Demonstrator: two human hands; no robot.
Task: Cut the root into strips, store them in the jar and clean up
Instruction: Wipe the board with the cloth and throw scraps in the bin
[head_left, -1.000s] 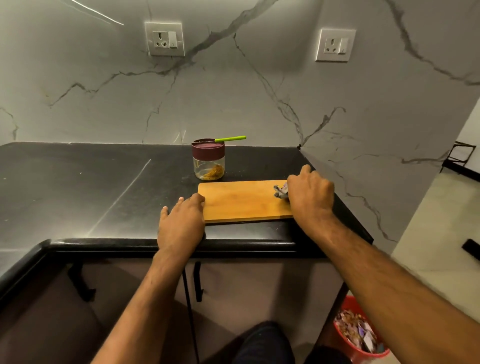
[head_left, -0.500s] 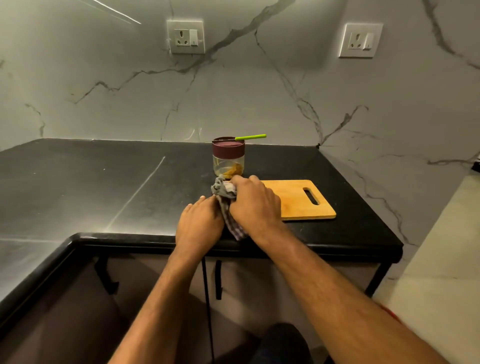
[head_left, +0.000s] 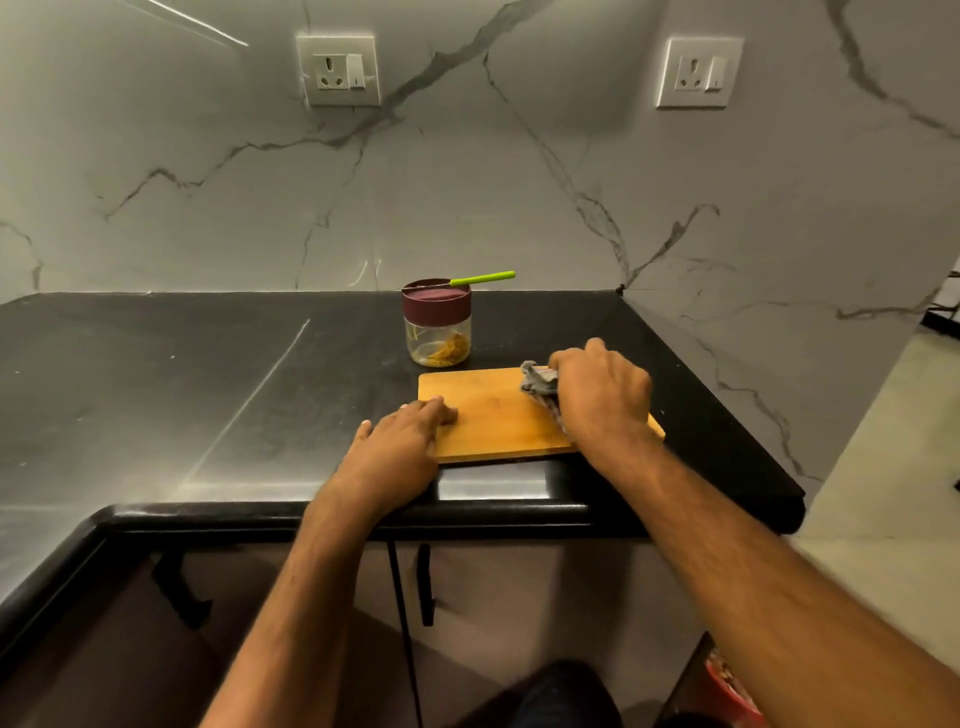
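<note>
A wooden cutting board (head_left: 493, 415) lies near the front edge of the black counter (head_left: 182, 389). My right hand (head_left: 597, 400) grips a bunched grey cloth (head_left: 537, 384) and holds it on the board's right part. My left hand (head_left: 405, 441) rests flat on the board's left edge, fingers straight. Behind the board stands a clear jar (head_left: 438, 330) with a maroon lid on; orange root strips lie at its bottom. A green-handled knife (head_left: 480, 278) lies behind the jar, its blade hidden by the lid.
A marble wall with two sockets (head_left: 338, 70) (head_left: 698, 73) backs the counter. The counter ends at the right near a wall corner. A red bin (head_left: 732, 691) with scraps sits on the floor at lower right. Cabinet handles (head_left: 425, 584) hang below the counter edge.
My right hand with the cloth has moved from the board's left end to its right part. My left hand stays at the board's left edge.
</note>
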